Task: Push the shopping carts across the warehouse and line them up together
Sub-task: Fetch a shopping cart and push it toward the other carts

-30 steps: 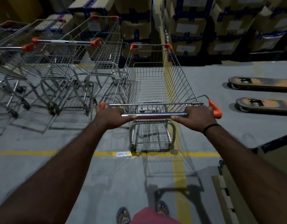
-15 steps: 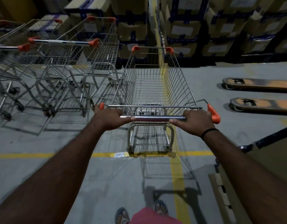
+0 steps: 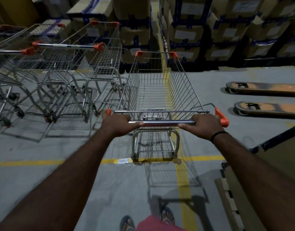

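An empty wire shopping cart (image 3: 160, 90) with orange corner caps stands straight ahead of me on the grey floor. My left hand (image 3: 117, 125) grips the left end of its metal handle bar (image 3: 161, 122). My right hand (image 3: 204, 126), with a black band at the wrist, grips the right end. To the left stands a row of parked carts (image 3: 63, 64) facing the same way, the nearest one (image 3: 101, 55) just beside my cart's front left corner.
Stacked cardboard boxes (image 3: 193, 30) on racks fill the far side. Two orange pallet-jack forks (image 3: 266, 97) lie on the floor to the right. A pallet edge and a large box (image 3: 235, 197) sit at the near right. Yellow floor lines (image 3: 181, 180) cross under the cart.
The cart has rolled slightly forward and left, closing on the parked row. Both hands have stayed on the handle bar.
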Tool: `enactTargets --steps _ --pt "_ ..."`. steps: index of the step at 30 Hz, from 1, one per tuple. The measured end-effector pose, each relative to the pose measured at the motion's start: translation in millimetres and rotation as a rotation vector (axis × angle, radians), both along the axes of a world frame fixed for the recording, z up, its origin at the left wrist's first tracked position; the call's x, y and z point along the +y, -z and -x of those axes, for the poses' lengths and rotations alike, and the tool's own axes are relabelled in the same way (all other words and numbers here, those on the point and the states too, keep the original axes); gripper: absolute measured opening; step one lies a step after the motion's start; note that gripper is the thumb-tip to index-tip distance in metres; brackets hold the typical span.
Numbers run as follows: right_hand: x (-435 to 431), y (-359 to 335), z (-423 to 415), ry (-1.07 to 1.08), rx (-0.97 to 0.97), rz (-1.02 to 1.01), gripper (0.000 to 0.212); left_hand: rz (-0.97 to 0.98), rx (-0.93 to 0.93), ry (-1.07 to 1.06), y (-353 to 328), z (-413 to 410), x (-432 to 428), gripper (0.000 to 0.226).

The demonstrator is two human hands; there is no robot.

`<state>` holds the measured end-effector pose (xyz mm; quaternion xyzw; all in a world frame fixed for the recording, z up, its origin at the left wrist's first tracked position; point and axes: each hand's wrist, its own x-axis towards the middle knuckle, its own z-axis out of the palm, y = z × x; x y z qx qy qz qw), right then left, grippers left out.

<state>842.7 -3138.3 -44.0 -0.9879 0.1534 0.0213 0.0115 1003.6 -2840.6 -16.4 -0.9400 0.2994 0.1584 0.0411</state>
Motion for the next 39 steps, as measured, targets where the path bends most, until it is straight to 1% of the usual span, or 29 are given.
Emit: enactTargets --steps 2,4,8,10,11,14,15,18,19,21,23,25,29,32,37,39 --pt "1.3 -1.8 0.9 0.006 0.007 -0.003 0.076 0.005 -0.008 -0.007 -0.6 2.3 0.3 0.102" --pt "2.0 -2.7 1.1 0.015 0.013 -0.002 0.081 0.013 -0.014 -0.01 -2.4 5.6 0.4 0.097" --pt "4.1 -4.1 1.0 0.029 0.023 -0.002 0.08 0.028 -0.033 -0.002 0.5 4.1 2.9 0.103" --pt "6.0 -7.1 1.7 0.035 0.036 -0.001 0.084 0.045 -0.052 0.006 3.9 1.9 4.1 0.109" --pt "7.4 -9.8 1.9 0.041 0.05 -0.003 0.088 0.059 -0.056 0.011 4.9 1.0 4.5 0.108" --pt "12.7 -20.0 0.5 0.087 0.124 -0.035 0.099 0.103 -0.012 0.009 6.6 -3.5 4.1 0.092" --pt "14.1 -23.7 -1.3 0.11 0.161 -0.058 0.099 0.123 0.009 0.011 6.2 -5.8 4.4 0.087" --pt "20.9 -35.5 -6.4 0.171 0.249 -0.148 0.09 0.237 0.037 0.009 4.4 -14.2 10.8 0.067" --pt "26.0 -39.6 -8.7 0.188 0.245 -0.184 0.085 0.295 0.036 -0.004 3.7 -18.2 14.8 0.06" --pt "41.2 -47.5 -16.8 0.214 0.17 -0.234 0.073 0.415 0.06 -0.033 -0.8 -26.0 23.9 0.053" --pt "62.2 -57.1 -30.7 0.196 0.076 -0.26 0.071 0.515 0.079 -0.042 -8.1 -33.0 32.5 0.052" --pt "86.7 -68.8 -49.2 0.148 0.004 -0.274 0.07 0.573 0.056 -0.045 -19.3 -38.5 41.8 0.05" --pt "137.9 -92.5 -90.9 0.052 -0.091 -0.322 0.067 0.627 -0.009 -0.047 -39.7 -52.9 67.4 0.049" --pt "175.6 -106.1 -120.7 -0.011 -0.123 -0.358 0.066 0.655 -0.037 -0.072 -51.3 -66.4 93.2 0.05" --pt "228.1 -119.5 -165.7 -0.1 -0.093 -0.401 0.064 0.696 -0.061 -0.115 -67.4 -88.6 136.5 0.041" --pt "241.8 -122.6 -186.8 -0.125 -0.076 -0.402 0.065 0.691 -0.058 -0.133 -69.4 -101.8 150.2 0.042"
